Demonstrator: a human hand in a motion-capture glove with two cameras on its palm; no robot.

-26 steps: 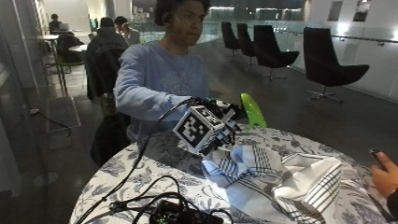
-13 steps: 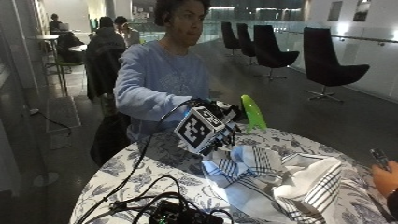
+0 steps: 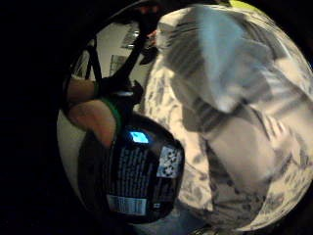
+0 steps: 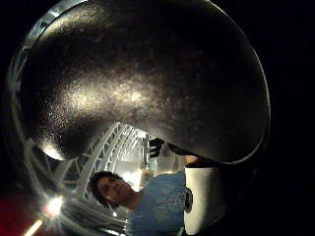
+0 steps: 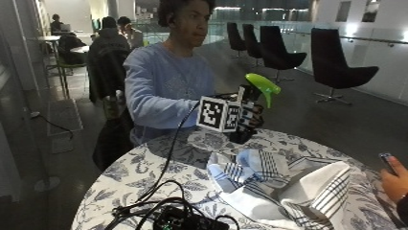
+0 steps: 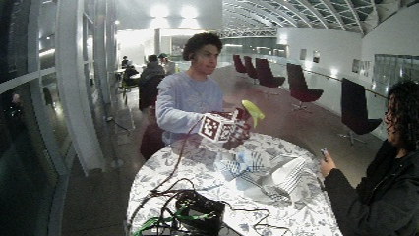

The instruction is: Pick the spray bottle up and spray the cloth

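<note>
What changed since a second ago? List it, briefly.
The gloved right hand has lifted the spray bottle a little, so its green head sits higher over the table. The hand gripped the bottle throughout. The striped cloth lies bunched where it was.

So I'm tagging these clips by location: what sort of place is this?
Probably a public lounge or café area in a large building. A round table with a floral cover sits near rows of dark lounge chairs, other seated people are behind, and an arched truss roof spans overhead.
</note>
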